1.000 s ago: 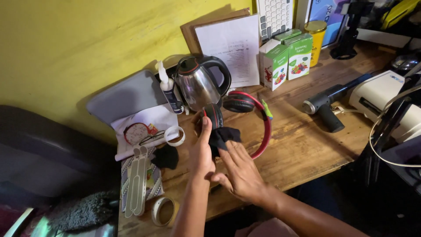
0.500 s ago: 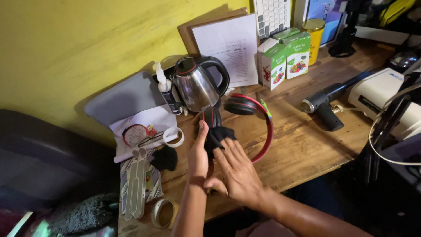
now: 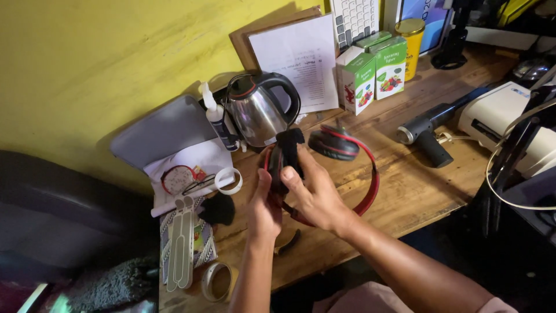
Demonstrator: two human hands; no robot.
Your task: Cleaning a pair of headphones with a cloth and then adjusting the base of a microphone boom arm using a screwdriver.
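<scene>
Red-and-black headphones [image 3: 353,168] held above wooden desk [image 3: 405,191], just near of steel kettle [image 3: 258,116]. Left earcup gripped between both hands: left hand [image 3: 263,206] clasped around earcup from left side, right hand [image 3: 315,194] grasping black ear pad [image 3: 289,148], thumb pressed on it. Other earcup and headband arc seen right of hands. Tape roll [image 3: 229,181] left, two juice cartons [image 3: 373,78] far right.

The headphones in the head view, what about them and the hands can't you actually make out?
- Near ear cup of the red headphones: covered by the right hand and the black cloth.
- Left hand: its fingers are hidden behind that cup.
- Far ear cup's inner face: turned away.
- Small dark object under the wrists: too small to identify.
</scene>
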